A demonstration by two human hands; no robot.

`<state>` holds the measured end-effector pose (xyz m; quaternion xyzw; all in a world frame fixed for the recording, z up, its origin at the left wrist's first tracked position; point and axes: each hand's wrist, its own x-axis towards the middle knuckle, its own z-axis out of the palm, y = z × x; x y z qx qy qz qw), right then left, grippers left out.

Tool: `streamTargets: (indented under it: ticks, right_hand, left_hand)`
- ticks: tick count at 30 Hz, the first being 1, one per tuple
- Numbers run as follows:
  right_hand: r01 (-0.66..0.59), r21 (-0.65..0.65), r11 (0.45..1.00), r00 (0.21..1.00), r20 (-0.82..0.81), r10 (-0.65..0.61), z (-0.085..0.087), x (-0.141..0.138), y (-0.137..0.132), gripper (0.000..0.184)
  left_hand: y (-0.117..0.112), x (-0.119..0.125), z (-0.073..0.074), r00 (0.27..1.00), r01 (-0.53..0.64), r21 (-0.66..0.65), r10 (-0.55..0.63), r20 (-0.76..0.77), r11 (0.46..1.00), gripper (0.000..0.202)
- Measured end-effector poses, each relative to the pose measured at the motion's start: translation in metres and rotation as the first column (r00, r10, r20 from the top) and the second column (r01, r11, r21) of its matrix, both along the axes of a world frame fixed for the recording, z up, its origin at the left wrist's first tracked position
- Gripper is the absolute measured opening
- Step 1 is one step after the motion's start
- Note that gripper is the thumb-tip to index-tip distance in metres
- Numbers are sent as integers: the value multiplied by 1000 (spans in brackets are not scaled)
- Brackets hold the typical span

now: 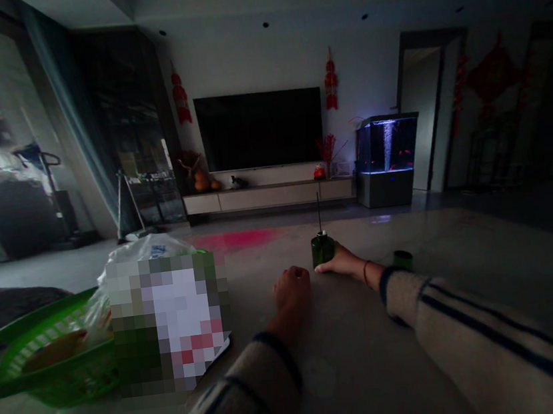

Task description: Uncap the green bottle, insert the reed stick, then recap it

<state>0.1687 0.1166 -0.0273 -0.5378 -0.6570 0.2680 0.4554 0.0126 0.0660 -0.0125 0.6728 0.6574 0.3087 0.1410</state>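
Note:
My right hand [344, 260] is closed around the lower side of a small dark green glass bottle [322, 250], which stands upright over the table. A thin dark stick [319, 210] rises straight out of the bottle's neck, where a bit of white shows. Left of the bottle, my left hand [291, 288] rests with its fingers curled into a loose fist. Whatever that fist may hold is hidden. Beyond my right wrist sits a short dark green cylinder [402, 259], too dim to identify.
A green plastic basket [70, 373] stands at the left on the table [367, 370], a clear plastic bag [148, 248] in it. Beside it is a blurred-out white and red item [189, 318]. Across the room are a TV [261, 129] and a lit fish tank [385, 146].

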Motion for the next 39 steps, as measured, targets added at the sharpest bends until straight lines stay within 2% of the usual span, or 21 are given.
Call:
streamTargets:
  ticks: [4, 20, 30, 39]
  right_hand:
    - [19, -11, 1000, 1000, 16, -19, 0, -1, 7, 41]
    - [57, -48, 997, 998, 18, -56, -3, 2, 25, 52]
    - [46, -127, 991, 996, 82, -36, 12, 2, 26, 45]
    - [99, -116, 988, 994, 60, -93, 7, -1, 28, 47]
  left_hand:
    - [-1, 1, 1, 1000, -7, -4, 7, -2, 1000, 28]
    - [-4, 0, 4, 1000, 2, -10, -3, -10, 1000, 28]
    - [-3, 1, 5, 1000, -2, -15, 2, -28, 1000, 27]
    - [-3, 0, 4, 1000, 7, -7, -7, -28, 1000, 27]
